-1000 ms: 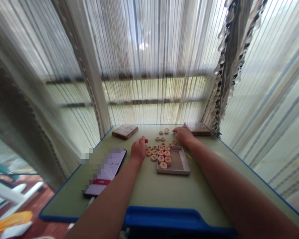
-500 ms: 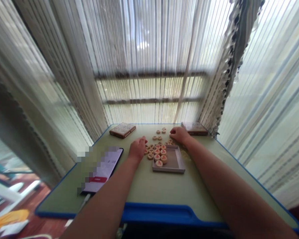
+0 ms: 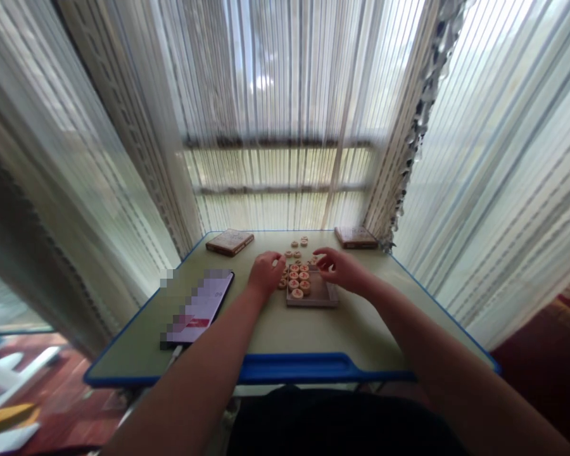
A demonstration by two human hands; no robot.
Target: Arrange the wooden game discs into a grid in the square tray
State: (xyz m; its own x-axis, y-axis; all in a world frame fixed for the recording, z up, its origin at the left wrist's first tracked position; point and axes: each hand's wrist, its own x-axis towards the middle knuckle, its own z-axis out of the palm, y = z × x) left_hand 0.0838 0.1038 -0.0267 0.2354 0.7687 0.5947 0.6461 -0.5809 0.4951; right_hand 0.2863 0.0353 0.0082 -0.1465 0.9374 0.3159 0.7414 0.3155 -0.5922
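A shallow grey tray [image 3: 320, 296] lies mid-table with several round wooden game pieces [image 3: 298, 280] with red marks in its left half. My left hand [image 3: 265, 273] rests at the tray's left edge, fingers curled among loose pieces there. My right hand [image 3: 341, 268] hovers over the tray's far right corner with its fingers drawn into a pinch. What either hand holds is too small to make out. More loose pieces [image 3: 299, 243] lie farther back on the table.
The green table has a blue rim [image 3: 294, 367]. A phone [image 3: 200, 305] lies at the left. Two flat wooden boxes sit at the back, one at the left [image 3: 229, 241] and one at the right [image 3: 356, 237]. Sheer curtains surround the table on three sides.
My right hand has drawn back from the far loose pieces to above the tray. My left hand stays beside the tray. The view has pulled back and tilted up.
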